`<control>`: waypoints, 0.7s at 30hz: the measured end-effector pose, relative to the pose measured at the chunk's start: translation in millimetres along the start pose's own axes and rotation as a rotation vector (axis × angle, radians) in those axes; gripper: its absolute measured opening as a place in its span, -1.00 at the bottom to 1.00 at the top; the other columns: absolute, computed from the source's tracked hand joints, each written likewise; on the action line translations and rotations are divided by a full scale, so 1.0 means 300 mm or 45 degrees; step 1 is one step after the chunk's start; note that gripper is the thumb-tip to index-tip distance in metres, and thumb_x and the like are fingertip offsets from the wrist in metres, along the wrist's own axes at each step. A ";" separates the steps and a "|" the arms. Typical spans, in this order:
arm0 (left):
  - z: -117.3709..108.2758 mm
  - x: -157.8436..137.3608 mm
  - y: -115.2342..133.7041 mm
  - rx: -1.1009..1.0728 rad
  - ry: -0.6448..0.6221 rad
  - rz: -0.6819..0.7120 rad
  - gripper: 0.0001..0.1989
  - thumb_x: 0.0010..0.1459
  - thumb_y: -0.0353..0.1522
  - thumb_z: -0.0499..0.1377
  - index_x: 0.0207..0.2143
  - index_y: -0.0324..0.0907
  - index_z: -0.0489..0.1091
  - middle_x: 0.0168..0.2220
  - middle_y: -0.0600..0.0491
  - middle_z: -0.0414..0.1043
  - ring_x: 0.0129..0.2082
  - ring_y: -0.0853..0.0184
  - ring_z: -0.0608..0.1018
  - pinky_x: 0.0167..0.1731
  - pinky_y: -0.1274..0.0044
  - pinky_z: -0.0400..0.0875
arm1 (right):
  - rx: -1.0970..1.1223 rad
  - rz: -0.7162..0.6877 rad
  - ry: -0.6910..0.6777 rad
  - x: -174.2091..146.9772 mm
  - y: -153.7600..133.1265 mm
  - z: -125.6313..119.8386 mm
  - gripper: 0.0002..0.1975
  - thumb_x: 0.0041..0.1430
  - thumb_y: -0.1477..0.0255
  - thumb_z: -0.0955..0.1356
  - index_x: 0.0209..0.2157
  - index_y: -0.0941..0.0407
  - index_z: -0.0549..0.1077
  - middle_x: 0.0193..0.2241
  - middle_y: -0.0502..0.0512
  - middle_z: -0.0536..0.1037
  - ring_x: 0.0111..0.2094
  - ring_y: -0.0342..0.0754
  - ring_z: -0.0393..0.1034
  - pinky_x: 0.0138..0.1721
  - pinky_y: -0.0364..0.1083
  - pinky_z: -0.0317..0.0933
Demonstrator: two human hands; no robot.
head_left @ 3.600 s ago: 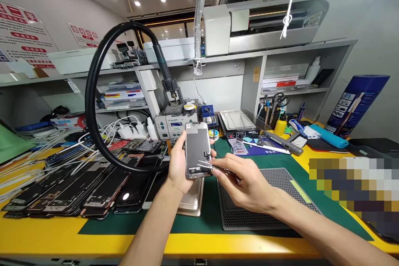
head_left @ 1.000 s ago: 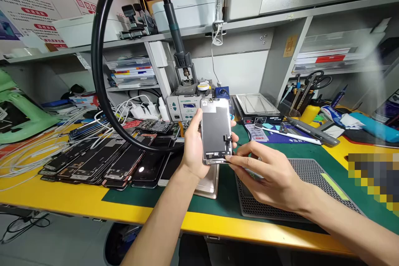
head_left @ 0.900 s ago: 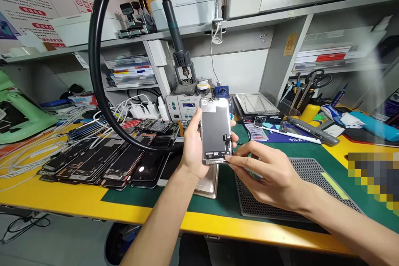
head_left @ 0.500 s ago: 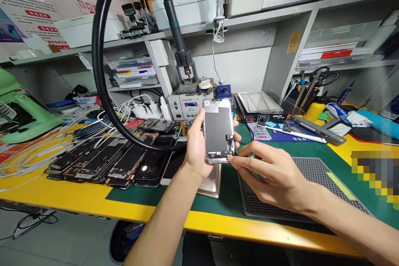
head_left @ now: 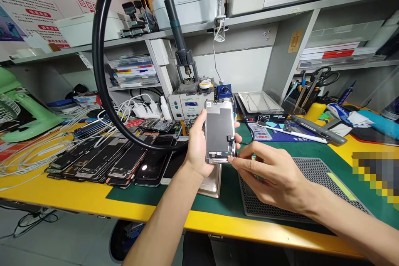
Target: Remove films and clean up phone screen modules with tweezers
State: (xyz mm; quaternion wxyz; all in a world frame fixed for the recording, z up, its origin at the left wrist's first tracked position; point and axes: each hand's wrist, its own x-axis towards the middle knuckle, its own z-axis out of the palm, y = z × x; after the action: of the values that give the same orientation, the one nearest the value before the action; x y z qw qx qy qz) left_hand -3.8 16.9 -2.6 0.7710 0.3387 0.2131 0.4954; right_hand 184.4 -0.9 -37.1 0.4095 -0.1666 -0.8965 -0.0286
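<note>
Where shelves point(head_left: 263, 15) overlook a yellow bench point(head_left: 81, 193), the left grip point(head_left: 197, 143) clasps a screen point(head_left: 219, 131), right grip's point(head_left: 269, 170) hold unclear.

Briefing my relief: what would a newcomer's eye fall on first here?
Probably the thick black hose looping left of centre. Next, at centre, the phone panel in the grip of the left hand, the right hand at its lower right corner; then the green fan, far left.

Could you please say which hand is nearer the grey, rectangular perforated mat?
Right. The right hand appears above the mat; the left hand, holding a black-and-silver phone screen, is left of the mat.
</note>
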 end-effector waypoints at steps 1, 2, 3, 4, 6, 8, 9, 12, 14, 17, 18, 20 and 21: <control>0.000 -0.001 0.000 -0.002 -0.001 0.004 -0.27 0.31 0.07 -0.17 -0.24 -0.35 0.54 -0.47 -0.16 0.52 -0.54 0.25 0.55 -0.56 0.51 0.43 | -0.014 -0.003 0.003 -0.001 0.000 0.001 -0.74 0.19 0.68 0.35 -0.10 0.21 0.54 -0.32 0.18 0.48 -0.43 -0.13 0.29 -0.48 -0.14 0.15; 0.001 -0.002 0.000 -0.004 0.002 0.007 -0.26 0.31 0.07 -0.18 -0.25 -0.36 0.54 -0.48 -0.16 0.52 -0.54 0.25 0.55 -0.57 0.51 0.42 | -0.031 -0.004 0.007 -0.002 0.000 0.002 -0.73 0.18 0.68 0.35 -0.10 0.21 0.54 -0.32 0.17 0.48 -0.43 -0.13 0.29 -0.49 -0.14 0.14; 0.003 -0.003 0.000 -0.006 0.007 0.008 -0.26 0.32 0.07 -0.18 -0.25 -0.36 0.53 -0.48 -0.16 0.51 -0.55 0.25 0.55 -0.58 0.51 0.41 | -0.049 -0.006 0.008 -0.002 0.000 0.003 -0.73 0.18 0.68 0.35 -0.10 0.20 0.54 -0.32 0.17 0.48 -0.44 -0.13 0.28 -0.49 -0.14 0.14; 0.004 -0.003 0.000 -0.008 0.013 0.005 -0.26 0.32 0.07 -0.19 -0.26 -0.36 0.53 -0.48 -0.16 0.51 -0.55 0.25 0.54 -0.59 0.51 0.41 | -0.066 -0.008 0.007 -0.003 -0.001 0.003 -0.72 0.18 0.68 0.35 -0.10 0.19 0.54 -0.33 0.16 0.48 -0.44 -0.14 0.28 -0.50 -0.15 0.13; 0.006 -0.005 0.001 -0.009 0.026 -0.004 -0.26 0.32 0.06 -0.19 -0.26 -0.36 0.53 -0.49 -0.16 0.51 -0.56 0.25 0.54 -0.59 0.52 0.40 | -0.096 -0.015 0.007 -0.003 -0.002 0.003 -0.73 0.19 0.67 0.35 -0.10 0.17 0.54 -0.34 0.13 0.47 -0.46 -0.15 0.26 -0.52 -0.15 0.10; 0.006 -0.005 0.001 -0.010 0.030 -0.010 -0.28 0.33 0.05 -0.19 -0.26 -0.35 0.53 -0.49 -0.16 0.51 -0.56 0.26 0.54 -0.57 0.52 0.41 | -0.110 -0.016 0.010 -0.004 -0.002 0.003 -0.73 0.19 0.66 0.35 -0.11 0.15 0.54 -0.36 0.12 0.46 -0.48 -0.15 0.24 -0.53 -0.15 0.08; 0.005 -0.005 0.001 -0.010 0.028 -0.012 -0.28 0.33 0.04 -0.19 -0.26 -0.35 0.53 -0.49 -0.16 0.51 -0.56 0.26 0.54 -0.56 0.52 0.41 | -0.111 -0.016 0.010 -0.005 -0.002 0.003 -0.74 0.20 0.66 0.35 -0.11 0.15 0.54 -0.36 0.11 0.46 -0.48 -0.15 0.24 -0.53 -0.15 0.08; 0.002 -0.003 0.001 -0.009 0.013 -0.007 -0.28 0.32 0.05 -0.19 -0.26 -0.35 0.53 -0.49 -0.15 0.51 -0.55 0.25 0.54 -0.56 0.51 0.41 | -0.109 -0.014 0.010 -0.007 -0.002 0.005 -0.72 0.19 0.66 0.35 -0.09 0.16 0.53 -0.35 0.13 0.47 -0.47 -0.14 0.27 -0.53 -0.14 0.10; 0.002 -0.004 0.003 -0.006 -0.002 0.006 -0.29 0.31 0.06 -0.16 -0.24 -0.34 0.53 -0.48 -0.14 0.52 -0.55 0.25 0.55 -0.55 0.52 0.42 | -0.100 0.000 0.004 -0.007 -0.002 0.008 -0.71 0.21 0.66 0.34 -0.06 0.16 0.52 -0.32 0.16 0.48 -0.44 -0.12 0.30 -0.50 -0.14 0.15; 0.008 -0.007 0.007 -0.008 -0.013 0.024 -0.30 0.31 0.06 -0.15 -0.23 -0.34 0.53 -0.48 -0.14 0.53 -0.54 0.26 0.55 -0.50 0.52 0.44 | -0.027 0.036 0.019 -0.001 -0.005 0.007 -0.70 0.22 0.65 0.35 -0.02 0.18 0.49 -0.29 0.20 0.48 -0.37 -0.07 0.35 -0.42 -0.12 0.27; 0.011 -0.008 0.009 -0.011 -0.015 0.026 -0.29 0.32 0.06 -0.17 -0.23 -0.34 0.53 -0.48 -0.15 0.53 -0.54 0.26 0.55 -0.48 0.51 0.45 | 0.004 0.043 0.033 0.003 -0.007 0.005 -0.70 0.22 0.65 0.36 -0.02 0.19 0.49 -0.29 0.21 0.48 -0.35 -0.06 0.36 -0.40 -0.11 0.29; 0.017 -0.011 0.012 -0.016 -0.019 0.019 -0.28 0.32 0.05 -0.19 -0.24 -0.34 0.53 -0.48 -0.15 0.53 -0.54 0.26 0.55 -0.48 0.51 0.45 | 0.050 0.050 0.052 0.010 -0.011 -0.001 -0.70 0.20 0.66 0.37 -0.03 0.20 0.49 -0.29 0.22 0.47 -0.34 -0.05 0.37 -0.38 -0.10 0.31; 0.019 -0.012 0.013 -0.015 -0.015 0.019 -0.27 0.33 0.05 -0.19 -0.24 -0.35 0.53 -0.48 -0.15 0.53 -0.54 0.26 0.55 -0.49 0.51 0.45 | 0.061 0.054 0.054 0.013 -0.012 -0.004 -0.70 0.19 0.66 0.38 -0.04 0.20 0.49 -0.29 0.22 0.47 -0.34 -0.05 0.37 -0.39 -0.10 0.30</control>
State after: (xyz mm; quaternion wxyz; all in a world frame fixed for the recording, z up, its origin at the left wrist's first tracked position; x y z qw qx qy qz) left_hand -4.1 12.9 4.2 0.7706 0.3385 0.2031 0.5003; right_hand 181.8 -3.4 -33.2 0.4328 -0.1750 -0.8843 -0.0021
